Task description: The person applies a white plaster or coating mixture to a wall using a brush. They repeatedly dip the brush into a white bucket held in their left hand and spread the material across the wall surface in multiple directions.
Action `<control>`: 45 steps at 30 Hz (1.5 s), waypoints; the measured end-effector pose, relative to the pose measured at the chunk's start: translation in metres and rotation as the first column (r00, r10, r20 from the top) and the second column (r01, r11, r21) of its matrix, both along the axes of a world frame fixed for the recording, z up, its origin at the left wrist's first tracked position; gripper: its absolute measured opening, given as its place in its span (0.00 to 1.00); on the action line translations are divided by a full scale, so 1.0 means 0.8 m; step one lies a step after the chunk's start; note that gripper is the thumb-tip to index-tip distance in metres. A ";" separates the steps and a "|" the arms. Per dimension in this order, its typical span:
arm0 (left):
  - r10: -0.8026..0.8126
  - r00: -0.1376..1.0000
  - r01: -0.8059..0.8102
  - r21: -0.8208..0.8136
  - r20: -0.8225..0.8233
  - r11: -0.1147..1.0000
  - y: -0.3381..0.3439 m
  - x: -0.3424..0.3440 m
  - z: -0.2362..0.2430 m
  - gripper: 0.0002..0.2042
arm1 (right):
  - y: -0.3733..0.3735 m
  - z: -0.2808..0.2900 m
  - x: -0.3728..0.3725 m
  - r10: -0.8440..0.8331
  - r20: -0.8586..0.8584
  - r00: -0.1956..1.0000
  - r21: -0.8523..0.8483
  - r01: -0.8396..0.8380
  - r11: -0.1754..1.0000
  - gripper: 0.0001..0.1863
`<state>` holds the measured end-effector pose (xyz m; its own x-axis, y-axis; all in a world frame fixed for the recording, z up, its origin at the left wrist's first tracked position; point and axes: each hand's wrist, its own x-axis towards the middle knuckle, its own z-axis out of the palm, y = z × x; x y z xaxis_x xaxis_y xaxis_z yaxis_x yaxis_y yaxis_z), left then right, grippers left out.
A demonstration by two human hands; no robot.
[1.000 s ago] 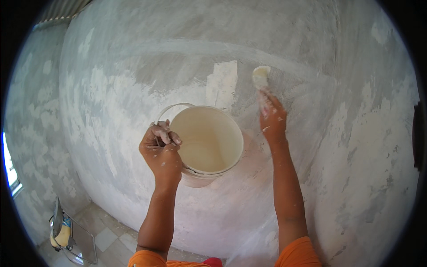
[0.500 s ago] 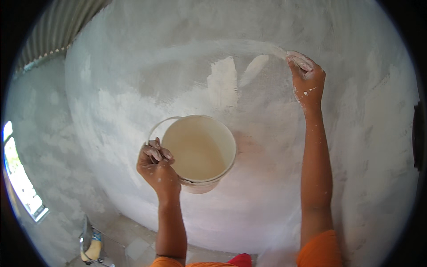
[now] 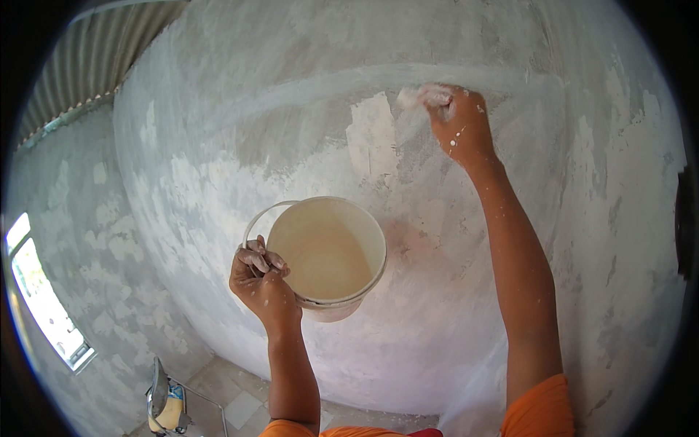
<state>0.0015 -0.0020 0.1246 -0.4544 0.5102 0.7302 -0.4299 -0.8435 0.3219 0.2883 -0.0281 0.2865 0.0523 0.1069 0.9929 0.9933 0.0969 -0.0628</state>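
My left hand (image 3: 263, 280) is closed around the thin handle (image 3: 268, 215) of a whitish bucket (image 3: 380, 273), which hangs beside it, tilted so its mouth faces me. Pale cream liquid (image 3: 320, 255) shows inside. Higher up on the right, my right hand (image 3: 460, 120) is closed, with white splatters on its back. From its fingertips a small pale thing (image 3: 410, 97) sticks out toward the wall; blur hides its kind. Left of it is a thick white patch (image 3: 372, 135) on the grey wall (image 3: 291, 109). A smooth, darker-edged band (image 3: 342, 81) curves across above the patch.
At the left stands a side wall (image 3: 73, 211) with a bright window opening (image 3: 45, 298), under corrugated roofing (image 3: 102, 58). A metal-framed chair (image 3: 162, 399) with a yellow and blue thing on it stands on the tiled floor (image 3: 244, 409) at the lower left.
My right hand has moved left along the wall, toward the white patch. The slanted pale smear beside that patch no longer shows. My left hand still holds the bucket, and the view has shifted slightly.
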 end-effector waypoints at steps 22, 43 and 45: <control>0.114 0.993 -0.110 -0.129 0.022 0.986 0.019 0.005 -0.018 0.14 | 0.069 0.018 0.021 -0.186 0.398 0.899 0.279 0.074 0.958 0.13; 0.034 0.997 -0.030 -0.063 0.063 0.998 0.019 0.005 -0.027 0.15 | 0.088 -0.112 -0.027 -0.078 0.523 0.849 -0.068 0.133 0.989 0.16; 0.002 0.997 0.004 -0.069 0.081 0.998 0.021 0.004 -0.028 0.17 | 0.089 -0.134 -0.037 0.158 0.420 0.894 -0.275 -0.041 0.961 0.13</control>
<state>0.0048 0.0144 0.1020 -0.5102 0.5586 0.6539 -0.4580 -0.8201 0.3431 0.2585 0.0434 0.1789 -0.4015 0.3379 0.8512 0.9117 0.2361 0.3363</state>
